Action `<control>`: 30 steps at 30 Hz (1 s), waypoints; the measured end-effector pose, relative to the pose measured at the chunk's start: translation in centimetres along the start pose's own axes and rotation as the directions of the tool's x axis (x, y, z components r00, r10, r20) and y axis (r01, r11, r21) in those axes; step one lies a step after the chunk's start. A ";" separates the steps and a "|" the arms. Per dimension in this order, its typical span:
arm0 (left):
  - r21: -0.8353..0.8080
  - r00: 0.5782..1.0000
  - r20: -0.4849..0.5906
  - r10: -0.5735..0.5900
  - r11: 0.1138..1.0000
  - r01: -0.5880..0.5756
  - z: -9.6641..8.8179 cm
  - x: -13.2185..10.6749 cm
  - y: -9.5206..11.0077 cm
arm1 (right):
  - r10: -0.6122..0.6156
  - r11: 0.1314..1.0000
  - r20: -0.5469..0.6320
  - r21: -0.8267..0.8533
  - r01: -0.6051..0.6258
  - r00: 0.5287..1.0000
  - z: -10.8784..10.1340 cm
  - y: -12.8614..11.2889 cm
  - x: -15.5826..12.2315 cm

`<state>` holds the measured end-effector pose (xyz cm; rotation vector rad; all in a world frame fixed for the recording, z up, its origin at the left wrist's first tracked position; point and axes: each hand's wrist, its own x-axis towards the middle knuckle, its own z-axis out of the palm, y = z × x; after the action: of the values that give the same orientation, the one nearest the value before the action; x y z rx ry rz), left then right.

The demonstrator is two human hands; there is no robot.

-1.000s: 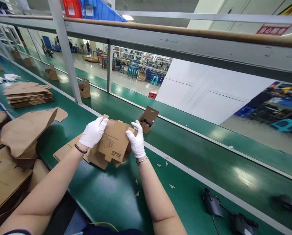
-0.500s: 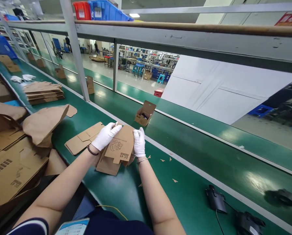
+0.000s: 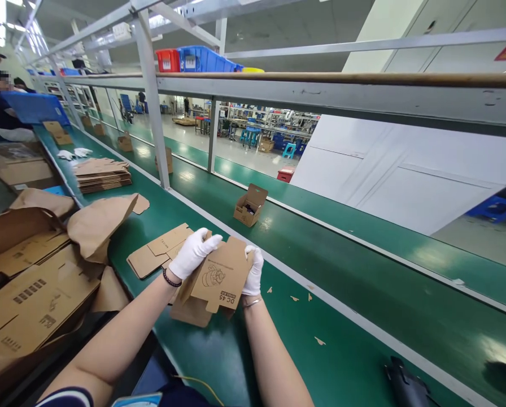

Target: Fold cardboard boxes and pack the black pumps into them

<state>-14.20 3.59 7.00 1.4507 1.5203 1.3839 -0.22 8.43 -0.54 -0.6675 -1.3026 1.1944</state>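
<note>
Between my white-gloved hands is a brown cardboard box, partly folded, with a printed drawing and "DC 45" on the panel facing me. My left hand grips its upper left edge, thumb and fingers closed on the card. My right hand is closed around its right side, with some fingers hidden behind the panel. Lower flaps hang loose under the box. Just left of my left hand, a flat unfolded carton lies on the green bench.
An open small box with dark contents stands on the conveyor. Stacked flat cartons and white gloves lie farther left. A large carton of flat boxes is at my left. A black device sits lower right.
My view has tilted up and shifted left, bringing a person at far left into sight. Both hands still hold the box, its printed panel now turned slightly and the right hand's fingers more behind it.
</note>
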 end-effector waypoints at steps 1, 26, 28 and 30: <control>-0.081 1.000 -0.015 0.007 0.997 -0.008 -0.1 -0.1 -0.3 | 0.053 0.994 -0.029 0.093 -0.050 0.998 0.0 -0.7 0.1; 0.111 0.870 -0.088 0.485 0.873 -0.476 2.7 -2.6 3.2 | -0.441 0.731 0.077 -0.547 0.408 0.894 -2.8 -10.2 -1.8; 0.117 0.868 0.031 0.496 0.861 -0.496 2.4 -2.4 2.8 | -0.438 0.720 0.096 -0.558 0.413 0.894 -3.3 -10.1 -1.5; 0.125 0.874 0.155 0.460 0.869 -0.479 2.1 -2.1 2.2 | -0.432 0.743 0.077 -0.534 0.403 0.899 -4.0 -9.8 -1.1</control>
<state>-11.12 1.85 8.05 2.0721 1.2701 1.4310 6.52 5.32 7.15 -0.7418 -1.6577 0.4259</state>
